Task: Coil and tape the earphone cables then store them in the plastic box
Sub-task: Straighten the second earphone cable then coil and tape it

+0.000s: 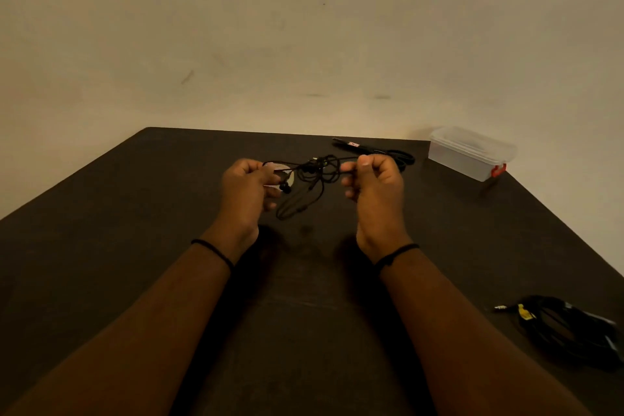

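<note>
A tangled black earphone cable [315, 172] hangs between my two hands above the dark table. My left hand [246, 189] pinches one end of it, with an earbud dangling just below its fingers. My right hand [373, 182] grips the other end in curled fingers. A loop of the cable droops down toward the tabletop between them. Behind my left fingers a pale roll of tape [285, 172] shows partly. The clear plastic box [471, 152] with a red latch stands closed at the table's far right corner.
Black scissors [374, 152] lie at the far edge behind my right hand. A second coiled black cable [570, 328] with a yellow tag and a metal plug lies near the right edge. The dark table [135, 230] ends against a plain wall.
</note>
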{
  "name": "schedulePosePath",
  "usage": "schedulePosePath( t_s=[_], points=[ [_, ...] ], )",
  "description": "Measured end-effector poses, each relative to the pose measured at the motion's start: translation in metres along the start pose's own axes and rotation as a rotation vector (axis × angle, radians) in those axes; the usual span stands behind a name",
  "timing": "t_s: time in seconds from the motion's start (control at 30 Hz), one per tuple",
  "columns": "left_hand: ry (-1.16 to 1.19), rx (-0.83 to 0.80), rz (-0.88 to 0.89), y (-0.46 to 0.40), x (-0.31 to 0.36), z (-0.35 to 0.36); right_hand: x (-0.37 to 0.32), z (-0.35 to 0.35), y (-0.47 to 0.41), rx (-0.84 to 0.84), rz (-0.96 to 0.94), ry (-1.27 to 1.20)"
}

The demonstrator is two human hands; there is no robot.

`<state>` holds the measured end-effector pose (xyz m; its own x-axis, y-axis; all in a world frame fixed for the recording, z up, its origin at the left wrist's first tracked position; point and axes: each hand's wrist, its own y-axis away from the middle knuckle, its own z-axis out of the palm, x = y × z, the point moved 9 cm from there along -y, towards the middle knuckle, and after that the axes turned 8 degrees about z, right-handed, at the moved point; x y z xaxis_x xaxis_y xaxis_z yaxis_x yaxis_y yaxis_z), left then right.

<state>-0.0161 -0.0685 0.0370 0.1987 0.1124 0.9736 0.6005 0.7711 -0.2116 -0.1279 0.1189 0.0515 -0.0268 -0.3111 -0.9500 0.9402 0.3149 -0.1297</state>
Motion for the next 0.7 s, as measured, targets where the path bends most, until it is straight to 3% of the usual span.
schedulePosePath(
  t_s=[0.13, 0.27, 0.37, 0.5, 0.7],
  points=[
    [-0.062, -0.334, 0.012, 0.009, 0.002, 0.026, 0.001, 0.015, 0.006, -0.149, -0.009, 0.077],
    [0.115, -0.450, -0.024, 0.015, 0.006, 0.034, -0.007, 0.018, 0.007, -0.209, -0.049, 0.098],
    [0.156, -0.443, -0.054, 0.014, 0.006, 0.032, -0.010, 0.020, 0.007, -0.255, -0.057, 0.092],
    [-0.038, -0.385, -0.006, 0.007, 0.000, 0.024, -0.010, 0.021, 0.006, -0.269, -0.058, 0.089],
    [0.016, -0.428, -0.092, 0.014, 0.000, 0.025, -0.003, 0.026, 0.006, -0.302, -0.027, 0.129]
  ],
)
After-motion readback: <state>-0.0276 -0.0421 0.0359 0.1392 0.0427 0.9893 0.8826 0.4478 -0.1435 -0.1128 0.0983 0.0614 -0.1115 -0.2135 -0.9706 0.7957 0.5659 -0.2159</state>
